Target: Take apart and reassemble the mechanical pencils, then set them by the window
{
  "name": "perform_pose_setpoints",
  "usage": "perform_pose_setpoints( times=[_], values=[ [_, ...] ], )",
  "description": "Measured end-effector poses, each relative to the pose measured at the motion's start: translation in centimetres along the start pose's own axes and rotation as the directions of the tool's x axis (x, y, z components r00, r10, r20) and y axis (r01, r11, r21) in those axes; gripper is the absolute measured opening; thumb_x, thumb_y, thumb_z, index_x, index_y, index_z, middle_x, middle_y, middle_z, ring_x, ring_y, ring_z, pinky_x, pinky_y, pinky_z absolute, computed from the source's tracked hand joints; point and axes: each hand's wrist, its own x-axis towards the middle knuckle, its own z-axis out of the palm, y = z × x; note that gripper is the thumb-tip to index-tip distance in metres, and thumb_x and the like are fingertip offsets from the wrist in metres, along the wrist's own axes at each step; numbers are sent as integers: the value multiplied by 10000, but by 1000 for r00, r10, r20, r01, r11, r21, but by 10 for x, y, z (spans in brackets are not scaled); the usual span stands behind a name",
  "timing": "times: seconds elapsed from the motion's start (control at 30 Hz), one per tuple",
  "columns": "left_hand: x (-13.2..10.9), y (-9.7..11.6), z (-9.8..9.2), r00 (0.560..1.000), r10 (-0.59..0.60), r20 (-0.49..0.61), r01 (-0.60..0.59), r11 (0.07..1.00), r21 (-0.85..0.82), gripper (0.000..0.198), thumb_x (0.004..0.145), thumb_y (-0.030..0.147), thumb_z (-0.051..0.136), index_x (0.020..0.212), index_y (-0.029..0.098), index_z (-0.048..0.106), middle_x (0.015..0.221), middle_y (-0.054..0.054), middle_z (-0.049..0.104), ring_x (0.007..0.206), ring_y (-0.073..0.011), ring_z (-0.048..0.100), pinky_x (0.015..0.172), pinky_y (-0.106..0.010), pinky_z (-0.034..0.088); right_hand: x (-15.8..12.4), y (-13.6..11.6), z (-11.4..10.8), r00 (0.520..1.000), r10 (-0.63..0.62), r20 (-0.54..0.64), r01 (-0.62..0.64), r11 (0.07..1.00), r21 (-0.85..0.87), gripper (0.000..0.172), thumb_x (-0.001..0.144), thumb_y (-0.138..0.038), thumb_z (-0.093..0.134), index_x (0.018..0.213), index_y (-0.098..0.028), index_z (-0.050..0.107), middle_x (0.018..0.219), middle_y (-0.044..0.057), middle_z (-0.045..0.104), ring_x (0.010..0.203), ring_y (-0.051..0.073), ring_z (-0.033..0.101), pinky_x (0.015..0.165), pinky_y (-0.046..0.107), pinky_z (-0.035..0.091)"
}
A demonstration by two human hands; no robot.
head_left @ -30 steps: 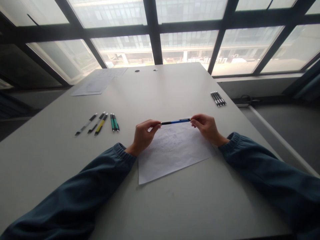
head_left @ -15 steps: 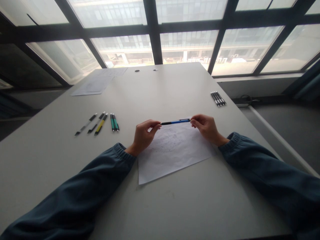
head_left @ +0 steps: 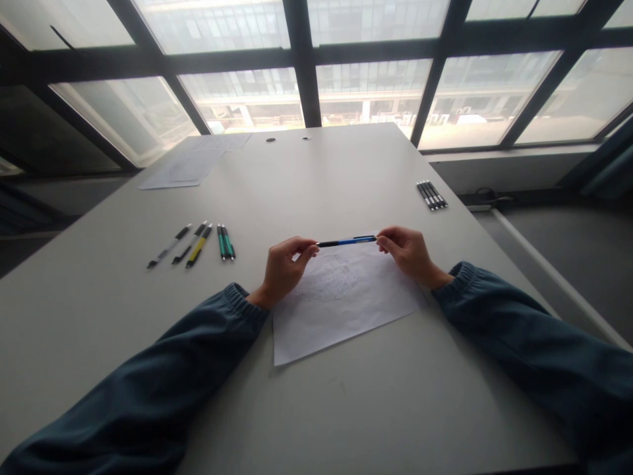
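A blue and black pen (head_left: 347, 242) is held nearly level between my two hands. My left hand (head_left: 288, 267) pinches its black end between thumb and fingers. At the other end, the clip side, my right hand (head_left: 406, 252) has it in a pinch too. Below the pen lies a sheet of white paper (head_left: 341, 326) with faint scribbled lines, partly covered by both hands. Left of my left hand, two green pens (head_left: 226, 242) lie side by side.
Further left on the white table (head_left: 316, 409) are a yellow pen (head_left: 199, 246), a black pen (head_left: 190, 243) and a clear-and-black pen (head_left: 169, 247). Several black pens (head_left: 432, 195) form a row near the right edge. More paper sheets (head_left: 182, 165) lie far left, before the windows.
The pen has rolled slightly, so a pale marking on its barrel now shows. Both hands keep their places.
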Motion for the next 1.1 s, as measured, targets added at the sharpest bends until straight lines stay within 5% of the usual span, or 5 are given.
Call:
perform_pose_setpoints(
  times=[1.1],
  values=[
    [0,3,-1,1000,3,20,-3,1000,11,232,911,384,690,854,165,743,735,-43,736,633,-133,666,598,-242,521,-1,-5,-1,1000,-11,14,12,999,-43,313,869,-478,721,813,-171,700,658,19,663,608,149,618,593,287,500]
  ],
)
